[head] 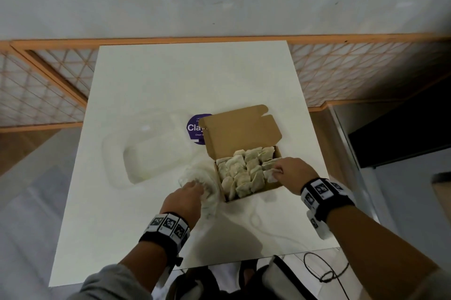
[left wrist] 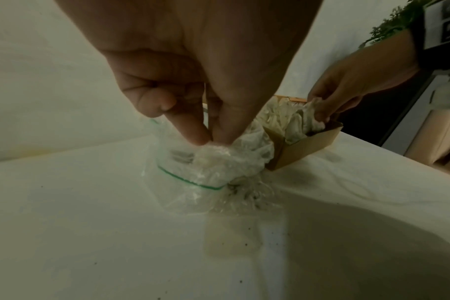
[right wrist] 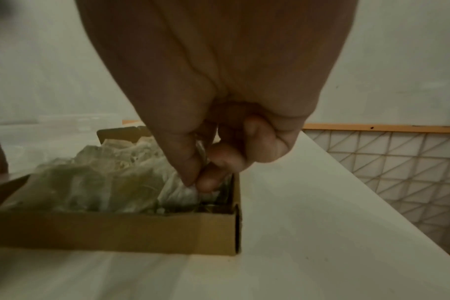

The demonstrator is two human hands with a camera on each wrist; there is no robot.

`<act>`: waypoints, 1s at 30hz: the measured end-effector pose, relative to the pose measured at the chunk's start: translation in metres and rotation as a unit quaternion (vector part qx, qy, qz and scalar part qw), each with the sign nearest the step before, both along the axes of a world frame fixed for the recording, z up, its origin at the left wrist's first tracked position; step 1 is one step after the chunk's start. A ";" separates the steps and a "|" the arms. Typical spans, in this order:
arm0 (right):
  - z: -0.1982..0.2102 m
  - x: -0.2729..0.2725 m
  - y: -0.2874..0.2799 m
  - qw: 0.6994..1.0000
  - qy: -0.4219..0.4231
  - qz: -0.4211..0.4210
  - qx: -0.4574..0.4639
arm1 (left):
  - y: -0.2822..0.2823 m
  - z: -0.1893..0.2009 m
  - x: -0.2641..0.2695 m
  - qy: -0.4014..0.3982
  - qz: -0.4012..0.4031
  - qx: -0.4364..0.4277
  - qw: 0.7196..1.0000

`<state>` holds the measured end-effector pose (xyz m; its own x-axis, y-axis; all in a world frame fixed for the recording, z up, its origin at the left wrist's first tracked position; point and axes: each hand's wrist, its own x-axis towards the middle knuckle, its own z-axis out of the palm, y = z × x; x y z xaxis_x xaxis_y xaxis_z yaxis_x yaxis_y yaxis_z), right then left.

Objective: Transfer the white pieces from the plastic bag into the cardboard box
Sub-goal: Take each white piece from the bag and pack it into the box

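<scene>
An open cardboard box (head: 273, 187) (right wrist: 131, 229) (left wrist: 306, 146) sits mid-table, packed with several white pieces (head: 241, 172) (right wrist: 110, 178). My right hand (head: 290, 172) (right wrist: 198, 182) pinches one white piece (head: 271, 175) (right wrist: 183, 194) at the box's near right corner. Just left of the box lies a crumpled clear plastic bag (head: 205, 189) (left wrist: 193, 182) with a green zip line. My left hand (head: 188, 197) (left wrist: 208, 140) pinches the bag's top between thumb and fingers. What is left inside the bag is unclear.
A clear plastic container (head: 151, 150) stands left of the box. A purple round label (head: 195, 128) lies behind the box lid. An orange lattice rail (head: 341, 75) borders the white table (head: 170, 79). A black cord (head: 324, 273) hangs by the near right edge.
</scene>
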<state>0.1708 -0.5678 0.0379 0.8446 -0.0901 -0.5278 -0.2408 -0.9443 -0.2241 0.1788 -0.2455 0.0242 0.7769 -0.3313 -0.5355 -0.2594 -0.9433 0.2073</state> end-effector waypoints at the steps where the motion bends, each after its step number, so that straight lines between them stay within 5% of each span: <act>1: -0.005 0.004 0.003 1.000 0.011 0.004 -0.016 | -0.001 -0.001 0.001 0.000 -0.001 0.005 1.000; 11: -0.021 0.020 0.022 0.992 -0.008 -0.122 -0.035 | -0.005 -0.003 0.006 -0.020 -0.031 0.034 0.999; 20: 0.015 -0.006 0.022 0.978 -0.093 -0.186 0.020 | 0.010 0.018 0.007 -0.002 0.116 -0.127 0.985; 25: 0.047 -0.017 0.054 0.975 -0.134 -0.099 0.145 | 0.020 0.052 -0.001 0.032 0.275 -0.288 0.917; 30: 0.094 -0.012 0.096 0.937 -0.138 -0.019 0.322 | 0.023 0.096 -0.007 0.091 0.375 -0.481 0.787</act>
